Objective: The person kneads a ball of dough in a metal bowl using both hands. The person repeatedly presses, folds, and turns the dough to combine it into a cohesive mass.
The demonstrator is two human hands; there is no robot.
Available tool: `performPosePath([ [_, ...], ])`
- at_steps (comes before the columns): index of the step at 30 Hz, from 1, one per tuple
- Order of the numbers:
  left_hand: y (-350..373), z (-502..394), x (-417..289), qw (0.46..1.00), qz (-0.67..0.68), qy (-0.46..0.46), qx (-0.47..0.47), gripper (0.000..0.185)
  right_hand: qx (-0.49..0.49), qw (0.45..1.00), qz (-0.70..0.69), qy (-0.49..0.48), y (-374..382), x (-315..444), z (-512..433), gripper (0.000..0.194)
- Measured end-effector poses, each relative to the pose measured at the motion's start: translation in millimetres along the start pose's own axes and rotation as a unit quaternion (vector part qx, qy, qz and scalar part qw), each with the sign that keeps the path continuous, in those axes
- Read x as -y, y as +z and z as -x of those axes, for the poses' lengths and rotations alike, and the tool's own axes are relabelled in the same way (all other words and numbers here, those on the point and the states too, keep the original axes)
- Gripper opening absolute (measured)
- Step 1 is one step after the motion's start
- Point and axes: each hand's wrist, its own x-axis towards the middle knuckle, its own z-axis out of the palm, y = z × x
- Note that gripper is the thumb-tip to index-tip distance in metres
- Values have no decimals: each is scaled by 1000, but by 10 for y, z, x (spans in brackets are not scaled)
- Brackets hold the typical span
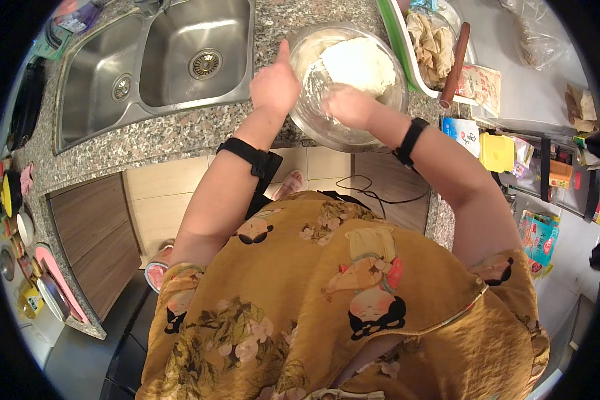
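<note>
A wide metal bowl (399, 102) stands on the speckled stone counter, with a large pale mass of dough (357, 65) on its far right side. Loose floury bits cling to the bowl's inside, left of the dough. My left hand (275, 82) is at the bowl's left rim, its index finger stretched forward and its other fingers curled at the rim, partly hidden. Inside the bowl, near the dough's lower edge, is my right hand (349, 105), blurred by motion. Its fingertips are unclear, so whether it grips anything does not show.
Left of the bowl is a double steel sink (195, 30). To the right, a rolling pin (455, 67) lies across a white-and-green tray (422, 82) holding crumpled cloth (430, 45). Packets and a yellow-lidded container (496, 152) fill a side rack. A dark cable (375, 192) loops below the counter.
</note>
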Motion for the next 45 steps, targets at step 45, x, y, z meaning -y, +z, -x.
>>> performPosePath([
  [45,-3,36,-12,1000,-4,-23,10,62,-137,553,-648,506,-172,-608,205,49],
])
